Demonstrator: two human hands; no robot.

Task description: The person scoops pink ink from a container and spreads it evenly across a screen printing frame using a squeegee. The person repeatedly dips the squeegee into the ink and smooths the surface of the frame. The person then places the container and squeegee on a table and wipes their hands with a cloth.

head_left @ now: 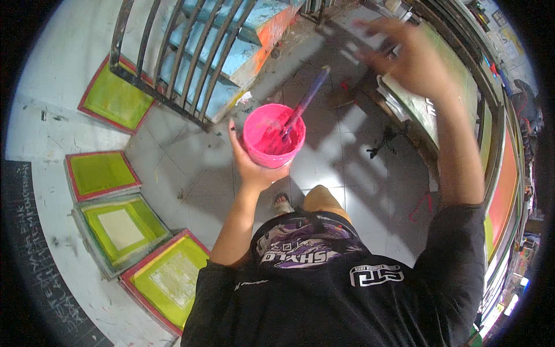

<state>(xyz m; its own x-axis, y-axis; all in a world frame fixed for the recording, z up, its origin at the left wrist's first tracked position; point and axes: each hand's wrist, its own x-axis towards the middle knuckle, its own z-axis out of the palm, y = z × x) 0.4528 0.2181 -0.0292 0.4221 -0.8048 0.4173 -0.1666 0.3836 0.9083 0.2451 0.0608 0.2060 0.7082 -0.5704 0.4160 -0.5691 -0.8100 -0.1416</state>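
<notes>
My left hand point(254, 165) is wrapped round a bright pink tub point(257, 153), thumb up along its left side. Wet pink paint or ink point(263, 130) coats the inside of the tub. A stick-like stirrer point(306, 98), dark purple with a pale tip, leans in it toward the upper right; its lower end is smeared with pink. Raised at the upper right, my right hand point(413, 61) is blurred by motion. Its fingers look spread apart, and I see nothing held in them. It is above the edge of a bench with flat panels, apart from the tub.
Screen-printing frames with yellow-green mesh point(104, 173) lean along the left wall. Ahead on the left, a dark metal railing point(185, 58) fronts blue steps point(240, 52). A bench with stacked panels point(425, 118) runs along the right. A dark scrap point(387, 139) lies near its foot on the tiled floor.
</notes>
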